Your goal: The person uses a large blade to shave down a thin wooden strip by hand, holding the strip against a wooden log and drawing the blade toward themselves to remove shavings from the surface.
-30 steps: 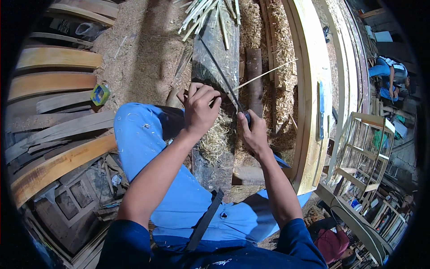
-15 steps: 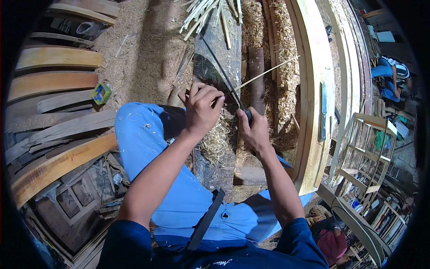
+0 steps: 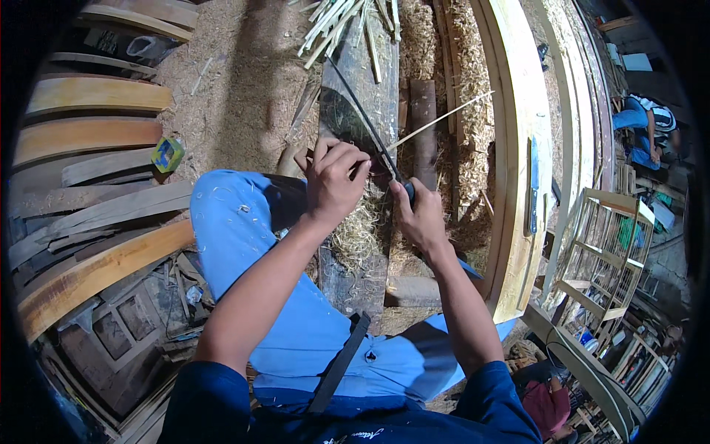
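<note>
My right hand is closed round the dark handle of a long, narrow-bladed knife. The blade slants away to the upper left over a worn plank. My left hand is pinched closed just left of the blade, at the near end of a thin pale wooden strip. From there the strip passes by the blade and points to the upper right; its gripped end is hidden by my fingers. Curly shavings lie in a heap on the plank below my hands, between my legs.
Many pale sticks are piled at the plank's far end. A long timber beam stands to the right, with a blue-handled tool on it. Curved boards line the left side. A wooden cage and other people are farther right.
Both hands hold almost the same position. The knife blade and the strip have shifted very slightly.
</note>
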`<state>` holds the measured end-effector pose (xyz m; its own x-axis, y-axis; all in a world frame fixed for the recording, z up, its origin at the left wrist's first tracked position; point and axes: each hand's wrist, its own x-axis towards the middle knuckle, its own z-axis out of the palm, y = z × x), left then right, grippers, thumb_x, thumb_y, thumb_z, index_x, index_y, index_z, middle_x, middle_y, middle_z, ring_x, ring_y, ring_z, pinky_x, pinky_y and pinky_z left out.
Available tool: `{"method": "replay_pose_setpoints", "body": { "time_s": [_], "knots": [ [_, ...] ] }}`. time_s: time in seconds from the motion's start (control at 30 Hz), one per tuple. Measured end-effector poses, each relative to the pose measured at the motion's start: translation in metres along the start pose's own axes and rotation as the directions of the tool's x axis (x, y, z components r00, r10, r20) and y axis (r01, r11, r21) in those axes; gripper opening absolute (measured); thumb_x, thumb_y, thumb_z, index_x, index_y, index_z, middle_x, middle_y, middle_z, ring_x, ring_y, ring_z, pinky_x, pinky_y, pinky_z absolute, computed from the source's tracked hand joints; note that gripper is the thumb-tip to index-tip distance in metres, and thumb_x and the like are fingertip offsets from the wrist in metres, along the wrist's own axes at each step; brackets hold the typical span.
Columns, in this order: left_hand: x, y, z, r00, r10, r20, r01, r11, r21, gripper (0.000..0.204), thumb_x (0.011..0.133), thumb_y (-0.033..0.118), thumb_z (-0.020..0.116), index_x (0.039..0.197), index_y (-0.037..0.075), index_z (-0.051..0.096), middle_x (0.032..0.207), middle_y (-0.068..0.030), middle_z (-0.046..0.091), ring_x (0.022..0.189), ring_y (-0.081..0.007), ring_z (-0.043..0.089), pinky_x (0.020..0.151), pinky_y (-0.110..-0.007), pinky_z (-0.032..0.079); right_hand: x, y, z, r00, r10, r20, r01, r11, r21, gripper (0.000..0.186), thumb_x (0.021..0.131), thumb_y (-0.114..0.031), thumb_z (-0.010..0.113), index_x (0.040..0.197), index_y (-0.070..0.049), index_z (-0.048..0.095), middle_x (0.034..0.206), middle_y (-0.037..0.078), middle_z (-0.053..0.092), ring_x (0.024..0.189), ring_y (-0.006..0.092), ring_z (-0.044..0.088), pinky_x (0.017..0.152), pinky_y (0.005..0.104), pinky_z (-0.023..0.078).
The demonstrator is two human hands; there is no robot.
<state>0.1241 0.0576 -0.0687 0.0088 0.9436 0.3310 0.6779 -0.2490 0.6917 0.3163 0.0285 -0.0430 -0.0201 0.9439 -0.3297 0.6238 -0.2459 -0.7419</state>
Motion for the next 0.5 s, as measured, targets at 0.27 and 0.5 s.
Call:
{"method": "replay_pose_setpoints", "body": {
  "time_s": [0.27, 0.5],
  "knots": [
    [0.004, 0.007, -0.008, 0.998, 0.065, -0.016, -0.063, 0.99, 0.124, 0.006, 0.083, 0.013, 0.081, 0.088, 0.015, 0.078, 0.091, -0.0001, 0.073, 0.103, -0.0245, 0.064, 0.096, -0.042, 0.036, -0.003, -0.009, -0.009, 0.983, -0.184, -0.027, 0.185, 0.981, 0.056, 0.04, 0.102, -0.032, 0.07, 0.086, 0.002, 0.059, 0.066, 0.028, 0.059, 0.067, 0.0507, 0.064, 0.059, 0.0523, 0.047],
    [0.003, 0.006, -0.001, 1.0, 0.011, -0.006, -0.011, 1.0, 0.016, 0.01, 0.079, 0.005, 0.083, 0.087, 0.007, 0.077, 0.095, -0.0049, 0.074, 0.105, -0.0299, 0.063, 0.09, -0.042, 0.05, 0.009, 0.008, 0.002, 0.994, -0.101, -0.048, 0.101, 0.995, -0.009, 0.044, 0.106, -0.033, 0.066, 0.083, 0.004, 0.058, 0.06, 0.02, 0.052, 0.051, 0.0331, 0.05, 0.053, 0.0448, 0.042]
  ]
}}
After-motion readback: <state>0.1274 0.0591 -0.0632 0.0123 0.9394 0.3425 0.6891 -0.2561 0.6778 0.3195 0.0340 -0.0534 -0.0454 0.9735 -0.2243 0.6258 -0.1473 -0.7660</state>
